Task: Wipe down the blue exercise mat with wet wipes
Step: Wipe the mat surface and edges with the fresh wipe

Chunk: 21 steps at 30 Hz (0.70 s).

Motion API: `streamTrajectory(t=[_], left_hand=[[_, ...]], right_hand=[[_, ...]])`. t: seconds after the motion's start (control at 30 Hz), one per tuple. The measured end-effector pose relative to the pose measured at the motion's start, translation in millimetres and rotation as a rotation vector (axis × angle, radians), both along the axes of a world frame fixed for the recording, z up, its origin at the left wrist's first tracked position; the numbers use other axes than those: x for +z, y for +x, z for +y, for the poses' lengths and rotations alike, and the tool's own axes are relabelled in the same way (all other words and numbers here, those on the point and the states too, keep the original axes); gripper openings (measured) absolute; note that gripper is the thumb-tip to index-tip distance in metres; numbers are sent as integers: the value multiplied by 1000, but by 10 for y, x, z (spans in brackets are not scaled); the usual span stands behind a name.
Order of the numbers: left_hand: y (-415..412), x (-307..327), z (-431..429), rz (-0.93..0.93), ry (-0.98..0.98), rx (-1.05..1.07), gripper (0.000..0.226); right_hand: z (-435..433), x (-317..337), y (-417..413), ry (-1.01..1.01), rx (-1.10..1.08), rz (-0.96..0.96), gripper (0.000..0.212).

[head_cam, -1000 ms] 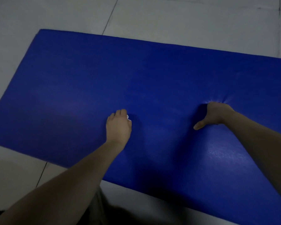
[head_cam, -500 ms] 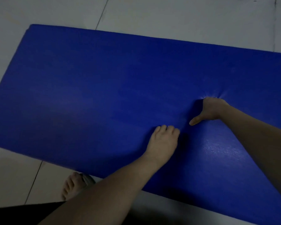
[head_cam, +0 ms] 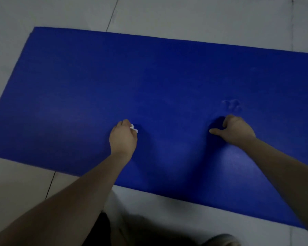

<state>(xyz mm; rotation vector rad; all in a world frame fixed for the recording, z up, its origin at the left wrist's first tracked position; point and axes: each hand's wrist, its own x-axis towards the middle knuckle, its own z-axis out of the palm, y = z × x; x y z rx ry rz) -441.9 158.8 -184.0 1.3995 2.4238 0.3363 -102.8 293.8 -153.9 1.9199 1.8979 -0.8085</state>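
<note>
A blue exercise mat (head_cam: 149, 82) lies flat on the floor and fills most of the view. Near its middle my left hand (head_cam: 123, 137) grips a small crumpled white wet wipe (head_cam: 134, 129) and presses it onto the mat; only a corner of the wipe shows past the fingers. Further right, my right hand (head_cam: 236, 129) rests on the mat with curled fingers and the thumb stretched out to the left. It holds nothing that I can see. A faint dent marks the mat just beyond that hand.
Pale floor tiles (head_cam: 185, 16) with dark joints surround the mat. My dark clothing shows at the bottom edge and a shoe (head_cam: 222, 240) at the bottom right, just in front of the mat's near edge.
My left hand has swept back to the left with the wipe, away from my right hand. My right hand has shifted nearer to me, leaving a dent where it pressed.
</note>
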Motion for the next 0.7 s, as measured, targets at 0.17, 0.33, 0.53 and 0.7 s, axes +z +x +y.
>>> streamTrajectory(t=[0.17, 0.33, 0.53, 0.7], left_hand=[[813, 54, -24, -127, -28, -213, 13], [1892, 74, -54, -39, -66, -545, 9], [1491, -2, -101, 10, 17, -627, 15], [334, 36, -143, 43, -59, -338, 9]], right_hand=[[-1043, -7, -1, -177, -9, -35, 79], [-1199, -38, -160, -210, 193, -175, 96], [-1093, -37, -220, -276, 205, -238, 109], [-1006, 43, -299, -345, 208, -254, 110]])
